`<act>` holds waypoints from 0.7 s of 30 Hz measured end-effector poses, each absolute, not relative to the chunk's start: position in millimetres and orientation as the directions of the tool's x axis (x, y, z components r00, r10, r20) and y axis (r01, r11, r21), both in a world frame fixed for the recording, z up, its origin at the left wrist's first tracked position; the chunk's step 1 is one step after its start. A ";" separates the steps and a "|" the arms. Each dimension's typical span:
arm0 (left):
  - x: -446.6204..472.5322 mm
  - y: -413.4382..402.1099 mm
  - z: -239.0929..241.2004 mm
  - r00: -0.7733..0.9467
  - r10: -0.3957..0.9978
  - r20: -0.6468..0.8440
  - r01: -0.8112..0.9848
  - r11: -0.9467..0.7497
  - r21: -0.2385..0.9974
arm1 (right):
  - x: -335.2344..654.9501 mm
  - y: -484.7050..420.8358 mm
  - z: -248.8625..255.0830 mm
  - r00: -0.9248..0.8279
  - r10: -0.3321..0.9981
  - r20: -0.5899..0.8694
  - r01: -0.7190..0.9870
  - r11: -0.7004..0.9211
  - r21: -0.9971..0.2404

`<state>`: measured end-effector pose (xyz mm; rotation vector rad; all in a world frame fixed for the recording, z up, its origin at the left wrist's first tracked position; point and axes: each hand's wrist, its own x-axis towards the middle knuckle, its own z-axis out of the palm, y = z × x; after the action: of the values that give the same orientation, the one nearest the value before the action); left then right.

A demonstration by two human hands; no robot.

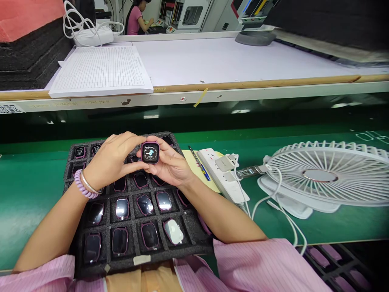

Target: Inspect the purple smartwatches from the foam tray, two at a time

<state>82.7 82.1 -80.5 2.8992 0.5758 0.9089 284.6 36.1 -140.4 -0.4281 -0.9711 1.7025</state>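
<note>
A smartwatch (150, 152) with a purple case and a lit watch face is held above the foam tray, screen toward me. My left hand (114, 156) pinches its left side, index finger at the top corner and thumb at the lower corner. From the other side, my right hand (172, 164) grips the right edge with thumb and fingers. Below them lies the black foam tray (133, 221), whose compartments hold several purple-framed watch cases with dark screens. One compartment at the lower right has a watch with a white cover (173, 232).
Right of the tray are a white power strip (223, 176) with chargers and cables, a pen (200, 164) on yellow paper, and a white fan (322, 174). A raised shelf (194, 61) behind carries a paper stack (103, 71) and black foam (33, 61). A person (136, 20) sits beyond.
</note>
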 end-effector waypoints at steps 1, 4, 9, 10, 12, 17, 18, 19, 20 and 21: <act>82.4 82.2 -80.6 0.759 0.372 0.534 0.338 -0.927 0.164 | 284.5 36.2 -140.4 -0.360 0.914 0.189 -0.632 -0.090 -0.770; 81.7 82.4 -80.8 0.765 0.399 0.506 0.353 -0.916 0.189 | 284.7 36.2 -141.0 -0.366 0.908 0.204 -0.641 -0.087 -0.762; 81.5 82.5 -81.5 0.766 0.408 0.497 0.354 -0.913 0.204 | 284.7 35.5 -140.5 -0.348 0.918 0.188 -0.608 -0.069 -0.791; 81.5 82.5 -81.6 0.764 0.407 0.500 0.355 -0.913 0.200 | 284.4 35.4 -140.0 -0.346 0.920 0.186 -0.609 -0.069 -0.790; 81.5 82.6 -81.8 0.761 0.397 0.512 0.352 -0.917 0.188 | 283.7 35.5 -139.0 -0.345 0.921 0.183 -0.618 -0.076 -0.783; 80.8 82.7 -81.6 0.767 0.392 0.508 0.357 -0.919 0.168 | 283.2 36.0 -139.2 -0.349 0.920 0.181 -0.632 -0.088 -0.770; 80.7 82.7 -81.5 0.767 0.398 0.503 0.365 -0.916 0.168 | 283.5 36.1 -139.9 -0.351 0.920 0.173 -0.627 -0.094 -0.774; 80.5 82.7 -81.5 0.765 0.404 0.501 0.373 -0.913 0.166 | 283.9 36.1 -140.8 -0.354 0.921 0.165 -0.621 -0.100 -0.777; 80.5 82.7 -81.6 0.762 0.408 0.503 0.380 -0.911 0.162 | 284.3 36.1 -141.6 -0.355 0.921 0.161 -0.617 -0.102 -0.781; 80.6 82.8 -81.6 0.759 0.410 0.505 0.386 -0.909 0.159 | 284.8 36.1 -142.3 -0.355 0.921 0.160 -0.613 -0.100 -0.784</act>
<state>80.6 82.8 -81.6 2.9042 0.6574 0.8500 284.8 36.1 -142.3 -0.4538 -0.9633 1.7077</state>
